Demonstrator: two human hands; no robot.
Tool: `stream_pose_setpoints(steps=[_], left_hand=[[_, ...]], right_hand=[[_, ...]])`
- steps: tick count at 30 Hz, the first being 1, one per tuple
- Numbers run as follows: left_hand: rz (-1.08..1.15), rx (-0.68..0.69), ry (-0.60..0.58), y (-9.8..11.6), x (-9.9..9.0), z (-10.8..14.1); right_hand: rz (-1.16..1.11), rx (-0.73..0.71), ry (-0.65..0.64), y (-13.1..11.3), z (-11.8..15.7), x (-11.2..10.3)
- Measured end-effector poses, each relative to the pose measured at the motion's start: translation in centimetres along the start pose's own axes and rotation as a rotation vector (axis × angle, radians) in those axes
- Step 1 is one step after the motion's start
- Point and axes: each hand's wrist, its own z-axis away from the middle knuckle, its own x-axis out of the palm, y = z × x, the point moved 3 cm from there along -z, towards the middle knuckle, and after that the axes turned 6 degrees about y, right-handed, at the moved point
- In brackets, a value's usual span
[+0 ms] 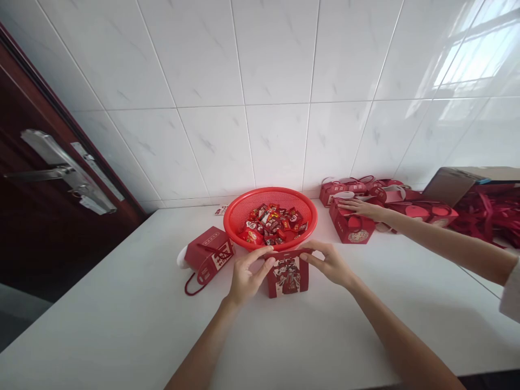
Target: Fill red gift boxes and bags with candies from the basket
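A small red gift box [287, 277] with a printed picture on its front stands upright on the white table before me. My left hand [247, 275] pinches the top left corner of this box between thumb and fingers. At the top right corner, my right hand [328, 262] grips the same box in a similar pinch. Just behind it sits a red plastic basket [231, 216] holding many wrapped candies [273, 223]. To the left, another red gift box [209, 252] lies tilted on its side, its dark cord handle [190, 291] loose on the table.
A co-worker's hand [359, 208] reaches in from the right and rests on a red box [352, 230]. Behind it are several more red boxes [345, 187] by the tiled wall. A cardboard carton [450, 184] with dark red ribbons [487, 216] stands far right; a door handle [67, 172] is at left.
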Motion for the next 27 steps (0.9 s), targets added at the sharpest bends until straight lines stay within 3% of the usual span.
stream_pose_setpoints(steps=[5, 12, 17, 22, 27], left_hand=[[0.096, 0.017, -0.015, 0.2, -0.4, 0.2], [0.065, 0.003, 0.071, -0.3, -1.5, -0.2], [0.067, -0.008, 0.089, -0.7, -1.6, -0.5], [0.064, -0.008, 0.107, -0.8, -1.9, -0.7], [0.040, 0.013, 0.150, -0.5, -2.8, -1.1]], right_hand=[[0.028, 0.019, 0.080, -0.6, 0.1, -2.3], [0.072, 0.064, 0.456, -0.7, 1.4, -7.9], [0.072, 0.091, 0.792, 0.4, 2.5, -10.0], [0.157, 0.085, 0.970, 1.9, 2.2, -11.1], [0.298, 0.094, 1.085, 3.7, 2.2, -13.7]])
